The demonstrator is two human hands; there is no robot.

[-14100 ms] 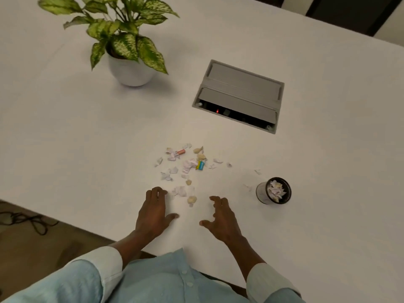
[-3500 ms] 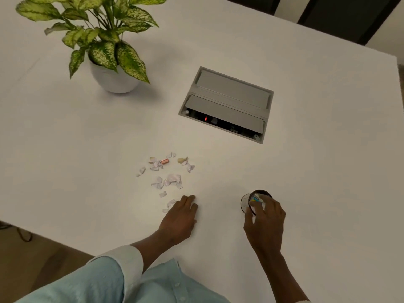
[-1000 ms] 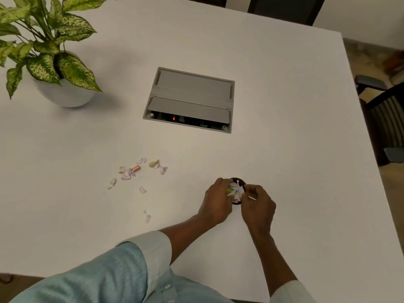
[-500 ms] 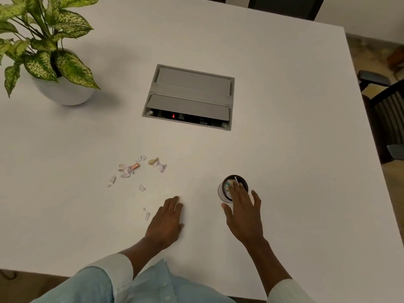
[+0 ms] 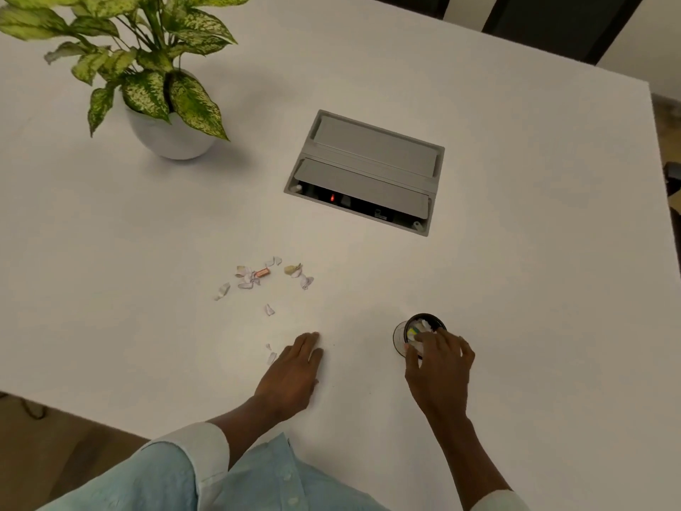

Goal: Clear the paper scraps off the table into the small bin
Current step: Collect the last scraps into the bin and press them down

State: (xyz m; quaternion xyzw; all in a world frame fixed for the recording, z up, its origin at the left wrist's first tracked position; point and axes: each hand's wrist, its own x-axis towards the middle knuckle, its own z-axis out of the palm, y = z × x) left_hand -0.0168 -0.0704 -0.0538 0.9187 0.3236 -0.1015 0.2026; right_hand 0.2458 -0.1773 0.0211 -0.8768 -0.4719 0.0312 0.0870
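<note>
Roughly ten paper scraps (image 5: 254, 280), one small bin (image 5: 401, 335), two hands

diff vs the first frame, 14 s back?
Most paper scraps near the table edge are gone; the small bin is fuller. Right hand moved onto the bin's rim; left hand lies flat. Potted plant and grey cable box unchanged.

The table (image 5: 516, 252) is plain white. The paper scraps (image 5: 250, 280) are mostly white and pale lilac, with one orange-pink piece (image 5: 262, 273) and one yellowish piece (image 5: 292, 268). The small bin (image 5: 401, 335) has a black rim and holds white, yellow and green bits. The plant (image 5: 147, 68) has green leaves speckled cream, in a white pot (image 5: 167, 138). The hatch (image 5: 363, 171) is grey with a red light (image 5: 332, 197). The sleeves (image 5: 166, 470) are light blue
</note>
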